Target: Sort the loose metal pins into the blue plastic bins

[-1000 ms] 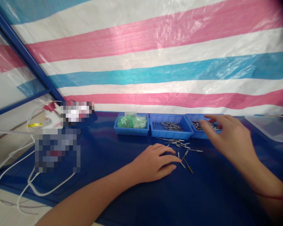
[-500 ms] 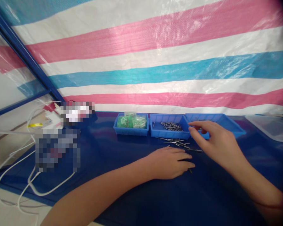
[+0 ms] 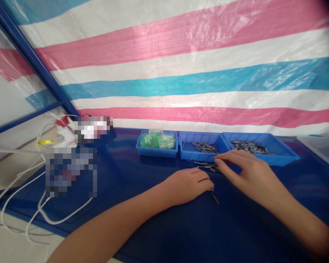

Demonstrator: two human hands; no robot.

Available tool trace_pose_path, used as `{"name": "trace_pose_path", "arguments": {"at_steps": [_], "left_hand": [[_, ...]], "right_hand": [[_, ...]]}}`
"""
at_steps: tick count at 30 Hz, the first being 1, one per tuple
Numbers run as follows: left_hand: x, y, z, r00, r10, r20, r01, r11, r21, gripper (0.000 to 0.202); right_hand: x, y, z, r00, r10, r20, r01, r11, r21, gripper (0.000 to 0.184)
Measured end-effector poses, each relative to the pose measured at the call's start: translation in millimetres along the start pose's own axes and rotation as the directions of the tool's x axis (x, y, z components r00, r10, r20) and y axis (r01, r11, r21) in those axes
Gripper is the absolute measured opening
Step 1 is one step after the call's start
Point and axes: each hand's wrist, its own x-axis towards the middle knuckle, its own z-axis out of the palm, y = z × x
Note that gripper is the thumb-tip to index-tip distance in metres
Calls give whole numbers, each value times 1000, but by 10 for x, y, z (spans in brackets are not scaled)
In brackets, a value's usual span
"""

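Note:
My left hand [image 3: 190, 186] rests low over the blue table, its fingers curled. A thin metal rod with a dark, brassy end [image 3: 215, 197] sticks out from under those fingertips. My right hand [image 3: 246, 168] is at the right edge of a small pile of thin metal rods [image 3: 207, 166], thumb and forefinger tips together; anything between them is too small to make out. Behind the pile stands a blue bin [image 3: 201, 156] with similar rods [image 3: 205, 147] in it. The wider blue bin [image 3: 279, 157] to its right holds many short metal pieces [image 3: 249, 147], partly behind my right hand.
A third blue bin [image 3: 157, 151] on the left contains green and clear plastic bags [image 3: 157, 140]. White cables [image 3: 68, 221] and blurred-out items lie at the table's left side. A clear plastic lid or tray [image 3: 320, 149] is at far right. Striped sheeting [image 3: 181, 84] hangs behind.
My right hand has come down and left from the right-hand bin to the rod pile. My left hand has shifted slightly left and its fingers have curled; more of the rod beneath it shows.

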Motion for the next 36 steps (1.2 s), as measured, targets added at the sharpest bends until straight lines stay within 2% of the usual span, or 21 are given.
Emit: {"name": "trace_pose_path", "arguments": {"at_steps": [2, 4, 6, 8, 10, 12, 15, 19, 22, 25, 27, 30, 36], "left_hand": [[-4, 7, -34, 996, -69, -56, 64, 995, -73, 24], [-2, 23, -88, 969, -206, -140, 174, 962, -209, 24], [2, 43, -143, 889, -404, -216, 299, 868, -396, 21], [6, 63, -177, 770, -594, -233, 375, 716, -588, 18], [7, 80, -183, 674, -713, -191, 370, 550, -749, 18], [6, 92, -166, 640, -755, -142, 287, 406, -868, 16], [9, 106, -135, 651, -753, -98, 169, 269, -948, 23], [17, 116, -130, 682, -728, -70, 111, 198, -974, 24], [15, 111, -141, 663, -745, -71, 136, 214, -967, 20], [5, 100, -148, 625, -777, -75, 255, 294, -921, 19], [0, 97, -150, 616, -784, -76, 330, 344, -879, 18], [-3, 99, -154, 624, -779, -55, 372, 358, -856, 20], [-4, 93, -145, 668, -745, 1, 344, 307, -887, 31]], "right_hand": [[2, -10, -8, 1000, 1, 0, -1, 1000, 5, 22], [3, -20, -18, 1000, 29, 2, -29, 999, 37, 22], [4, -43, -22, 995, 90, 38, -94, 990, 109, 23], [1, -90, -9, 982, 150, 118, -172, 963, 208, 26], [-9, -155, 29, 965, 168, 203, -225, 926, 303, 29], [-27, -222, 91, 955, 159, 251, -247, 895, 372, 30], [-63, -296, 193, 953, 162, 255, -262, 864, 430, 28], [-77, -324, 251, 958, 181, 222, -275, 799, 535, 25], [-50, -309, 218, 952, 234, 198, -307, 746, 591, 24], [-20, -291, 160, 933, 321, 163, -350, 709, 611, 23], [-11, -292, 127, 922, 363, 133, -364, 700, 614, 21], [-15, -317, 98, 924, 369, 98, -351, 719, 600, 20], [-47, -351, 113, 932, 355, 73, -327, 736, 593, 18]]}}
